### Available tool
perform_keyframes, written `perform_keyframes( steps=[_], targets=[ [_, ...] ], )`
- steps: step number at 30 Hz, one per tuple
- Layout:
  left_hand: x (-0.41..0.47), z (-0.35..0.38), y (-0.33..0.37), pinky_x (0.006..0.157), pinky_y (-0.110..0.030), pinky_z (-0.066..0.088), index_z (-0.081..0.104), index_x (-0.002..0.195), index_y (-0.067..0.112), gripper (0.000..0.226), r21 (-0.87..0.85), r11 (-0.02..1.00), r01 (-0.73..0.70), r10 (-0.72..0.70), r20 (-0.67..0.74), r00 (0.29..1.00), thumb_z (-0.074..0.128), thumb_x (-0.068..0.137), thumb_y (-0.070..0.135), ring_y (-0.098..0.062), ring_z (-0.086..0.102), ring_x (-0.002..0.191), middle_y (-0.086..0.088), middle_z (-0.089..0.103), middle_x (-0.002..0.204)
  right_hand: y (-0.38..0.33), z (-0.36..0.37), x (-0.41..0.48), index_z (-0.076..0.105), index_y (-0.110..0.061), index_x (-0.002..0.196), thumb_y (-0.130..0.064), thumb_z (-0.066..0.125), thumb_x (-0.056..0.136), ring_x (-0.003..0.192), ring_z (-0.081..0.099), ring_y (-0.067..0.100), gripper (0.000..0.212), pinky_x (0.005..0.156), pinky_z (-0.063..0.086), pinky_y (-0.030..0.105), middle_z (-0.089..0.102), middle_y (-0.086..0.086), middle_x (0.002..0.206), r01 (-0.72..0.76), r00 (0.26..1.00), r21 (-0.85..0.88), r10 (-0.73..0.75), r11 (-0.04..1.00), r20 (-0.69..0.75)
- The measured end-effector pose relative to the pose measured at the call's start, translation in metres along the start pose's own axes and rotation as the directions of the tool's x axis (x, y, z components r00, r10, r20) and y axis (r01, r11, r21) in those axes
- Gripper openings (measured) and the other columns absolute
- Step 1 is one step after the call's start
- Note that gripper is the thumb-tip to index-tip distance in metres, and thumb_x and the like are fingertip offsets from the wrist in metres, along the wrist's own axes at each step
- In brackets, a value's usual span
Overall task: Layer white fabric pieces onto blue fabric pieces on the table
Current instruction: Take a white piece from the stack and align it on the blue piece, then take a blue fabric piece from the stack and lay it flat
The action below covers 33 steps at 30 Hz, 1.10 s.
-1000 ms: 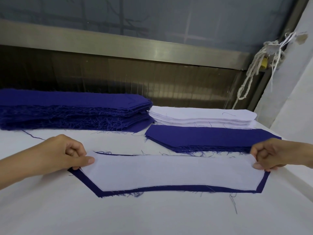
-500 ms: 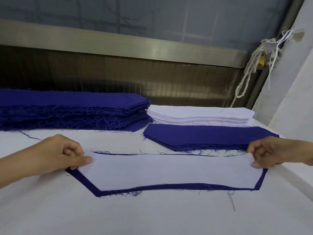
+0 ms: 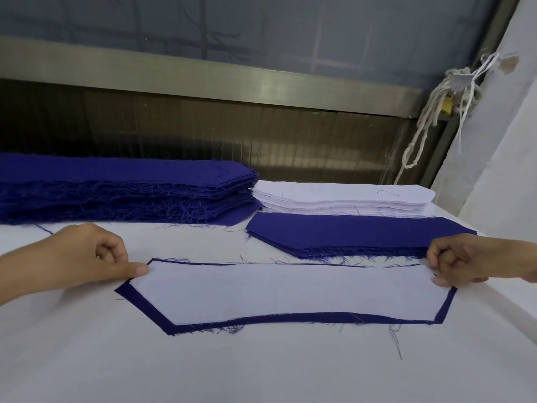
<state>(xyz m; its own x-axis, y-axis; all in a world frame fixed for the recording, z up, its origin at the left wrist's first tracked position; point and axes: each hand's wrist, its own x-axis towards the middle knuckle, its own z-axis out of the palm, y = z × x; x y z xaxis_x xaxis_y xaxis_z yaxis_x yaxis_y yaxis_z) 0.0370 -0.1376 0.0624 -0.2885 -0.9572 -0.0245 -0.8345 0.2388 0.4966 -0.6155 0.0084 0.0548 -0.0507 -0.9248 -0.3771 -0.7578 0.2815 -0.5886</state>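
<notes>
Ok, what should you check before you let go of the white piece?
1. The white piece lies on the blue piece: ok.
2. Blue border even all round: not ok, wide at the near edge, very thin at the far edge.
3. No folds in the white piece: ok.
4. The left hand and right hand each pinch an end: ok.
5. More pieces wait in the white stack: ok.

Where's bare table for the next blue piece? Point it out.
Widest bare table lies on your side of the layered blue piece. A narrow strip runs between it and the tall blue stack. Crowded behind: white stack, low blue stack.
</notes>
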Motion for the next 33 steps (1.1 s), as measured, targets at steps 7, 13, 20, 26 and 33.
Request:
perform_keyframes(
  steps=[7, 13, 20, 26, 33],
  targets=[
    [0.003, -0.013, 0.008, 0.057, -0.023, 0.043, 0.070, 0.055, 0.031, 0.031, 0.067, 0.995, -0.070, 0.082, -0.213, 0.974, 0.076, 0.061, 0.061, 0.007, 0.057, 0.049, 0.014, 0.064, 0.051, -0.014, -0.015, -0.009, 0.063, -0.010, 0.095, -0.043, 0.077, 0.088, 0.051, 0.045, 0.017, 0.037, 0.047, 0.036, 0.020, 0.060, 0.014, 0.071, 0.141, 0.990, 0.157, -0.139, 0.977, -0.028],
    [0.024, -0.037, 0.027, 0.056, -0.023, 0.047, 0.064, 0.072, 0.033, 0.017, 0.101, 0.973, -0.205, 0.228, -0.485, 0.844, 0.071, 0.085, 0.040, -0.004, 0.060, 0.059, 0.012, 0.063, 0.056, -0.107, 0.012, -0.003, 0.070, -0.011, 0.095, -0.039, 0.073, 0.088, 0.055, 0.053, 0.018, 0.029, 0.047, 0.041, 0.020, 0.067, 0.018, 0.078, 0.251, 0.968, 0.174, -0.250, 0.952, -0.027],
    [0.074, -0.060, 0.057, 0.073, -0.033, 0.048, 0.073, 0.104, 0.024, 0.014, 0.272, 0.940, -0.204, 0.322, -0.525, 0.788, 0.065, 0.094, 0.027, -0.014, 0.056, 0.080, 0.009, 0.062, 0.087, -0.245, 0.045, 0.044, 0.071, -0.013, 0.096, -0.018, 0.065, 0.096, 0.065, 0.062, 0.009, 0.008, 0.050, 0.043, 0.017, 0.075, 0.005, 0.081, 0.345, 0.925, -0.027, -0.345, 0.938, -0.161],
    [0.103, -0.045, 0.066, 0.074, -0.036, 0.048, 0.071, 0.113, 0.023, 0.024, 0.435, 0.899, -0.058, 0.264, -0.429, 0.864, 0.061, 0.096, 0.037, -0.023, 0.062, 0.102, -0.002, 0.070, 0.109, -0.312, 0.071, 0.108, 0.076, -0.021, 0.084, -0.014, 0.065, 0.092, 0.077, 0.062, 0.003, 0.015, 0.060, 0.043, 0.017, 0.076, -0.009, 0.088, 0.398, 0.852, -0.023, -0.378, 0.917, -0.362],
    [0.115, -0.046, 0.057, 0.082, -0.037, 0.051, 0.071, 0.110, 0.024, 0.024, 0.466, 0.884, -0.030, 0.240, -0.399, 0.885, 0.060, 0.096, 0.039, -0.021, 0.064, 0.099, 0.001, 0.070, 0.107, -0.344, 0.095, 0.170, 0.074, -0.011, 0.095, -0.030, 0.059, 0.101, 0.082, 0.060, 0.011, 0.024, 0.075, 0.043, 0.026, 0.067, 0.000, 0.090, 0.353, 0.823, -0.014, -0.318, 0.936, -0.470]
  ],
)
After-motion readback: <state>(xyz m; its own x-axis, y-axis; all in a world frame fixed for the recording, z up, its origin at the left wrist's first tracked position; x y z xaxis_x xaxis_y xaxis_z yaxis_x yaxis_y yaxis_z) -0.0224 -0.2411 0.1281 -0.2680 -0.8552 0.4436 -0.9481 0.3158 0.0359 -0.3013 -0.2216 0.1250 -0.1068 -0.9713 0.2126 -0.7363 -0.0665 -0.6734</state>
